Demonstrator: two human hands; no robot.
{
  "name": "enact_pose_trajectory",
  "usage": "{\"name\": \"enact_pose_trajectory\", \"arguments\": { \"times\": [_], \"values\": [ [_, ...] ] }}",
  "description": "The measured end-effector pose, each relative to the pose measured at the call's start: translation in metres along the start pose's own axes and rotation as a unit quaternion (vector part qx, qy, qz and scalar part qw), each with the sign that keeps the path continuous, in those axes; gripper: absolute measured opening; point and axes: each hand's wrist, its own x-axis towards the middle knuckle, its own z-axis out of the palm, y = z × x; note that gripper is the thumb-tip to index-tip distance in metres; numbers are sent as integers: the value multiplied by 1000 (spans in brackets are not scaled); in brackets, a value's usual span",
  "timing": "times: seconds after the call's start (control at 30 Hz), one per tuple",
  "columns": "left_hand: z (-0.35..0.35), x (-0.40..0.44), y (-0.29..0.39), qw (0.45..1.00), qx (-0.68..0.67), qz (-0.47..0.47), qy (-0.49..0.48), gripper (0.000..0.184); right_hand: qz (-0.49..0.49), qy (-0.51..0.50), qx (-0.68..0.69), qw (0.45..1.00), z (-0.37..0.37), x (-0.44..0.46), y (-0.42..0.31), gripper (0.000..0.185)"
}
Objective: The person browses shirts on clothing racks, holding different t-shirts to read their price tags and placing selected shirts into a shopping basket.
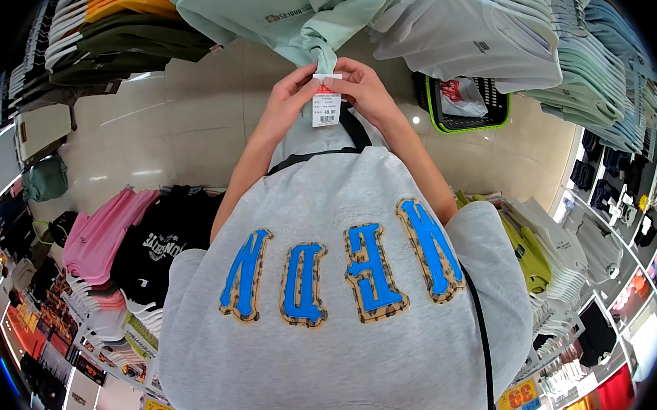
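A white price tag [325,113] with a red strip along its top hangs between my hands, printed side facing me, reading 49.00. My left hand [293,94] pinches its upper left edge between thumb and fingers. On the other side, my right hand [363,92] grips the upper right edge, with the thumb across the red strip. Just above the tag, a twisted sleeve of the mint green T-shirt [281,11] comes down to my fingers. The shirt has small dark lettering and hangs at the front of the rack.
A black shopping basket with a green rim [467,129] stands on the tiled floor at right, a plastic-wrapped item [462,97] inside. Grey-white shirts [469,40] hang beside the mint ones. Orange and olive garments [127,31] hang at left. Pink shirts [106,227] hang on a rack behind me.
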Motion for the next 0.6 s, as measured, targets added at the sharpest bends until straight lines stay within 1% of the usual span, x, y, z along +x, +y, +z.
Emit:
{"name": "enact_pose_trajectory", "arguments": {
  "times": [0.6],
  "values": [
    [6,4,-3,1000,-18,-8,13,42,4,-11,-12,1000,-7,-1,-3,27]
  ]
}}
